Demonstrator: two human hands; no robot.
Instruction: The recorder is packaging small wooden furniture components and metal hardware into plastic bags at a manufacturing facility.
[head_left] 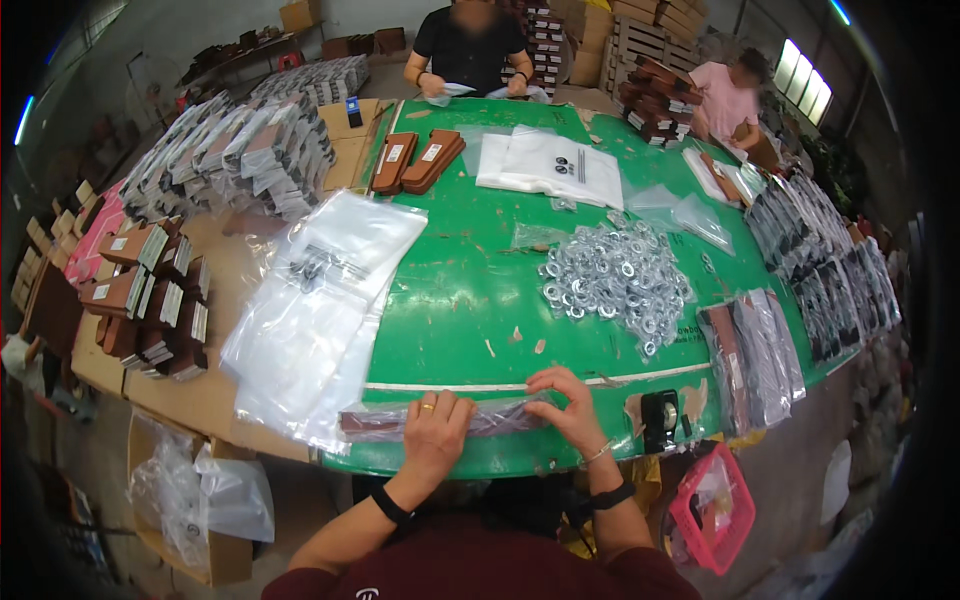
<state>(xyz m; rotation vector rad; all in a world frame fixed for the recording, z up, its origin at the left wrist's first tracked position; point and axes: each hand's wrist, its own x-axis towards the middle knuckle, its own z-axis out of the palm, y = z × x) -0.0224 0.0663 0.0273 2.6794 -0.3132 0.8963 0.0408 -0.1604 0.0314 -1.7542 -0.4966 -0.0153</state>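
A long brown piece in a clear plastic bag point(375, 422) lies along the near edge of the green table. My left hand point(438, 430) is closed over its middle, fingers bent across the film. At the bag's right end, my right hand point(570, 408) curves around the loose plastic, with its thumb on the film and its fingers on the far side. To the left lie large flat clear bags point(315, 300) in an overlapping pile. A black tape dispenser point(659, 420) stands right of my right hand.
Small packets with metal rings point(620, 275) form a heap on the green table point(450, 300). Bagged brown pieces point(750, 360) lie at the right. Brown stacks point(140, 290) stand at the left. A pink basket point(712, 510) sits below the edge. Two people work across the table.
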